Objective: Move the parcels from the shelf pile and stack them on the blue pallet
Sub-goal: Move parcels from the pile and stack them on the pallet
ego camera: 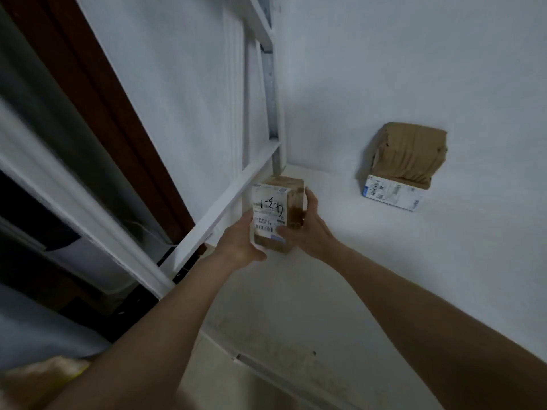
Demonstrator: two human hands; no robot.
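I hold a small labelled parcel [278, 213] between my left hand [241, 244] and right hand [307, 229] over the white shelf [384, 261]. A second parcel [402, 164] sits well apart, against the wall.

A plain white painted wall [414, 69] fills the upper right. Below it lies a white flat surface [340, 276], a little stained near its front edge. On the left stands a white metal frame with slanted bars [231, 199], and a grey perforated metal upright [272, 93] runs along the corner. Behind the frame there is a dark red-brown wooden strip [118, 108], perhaps a door frame; this part is blurred. The light is dim and even, with a cool tone.
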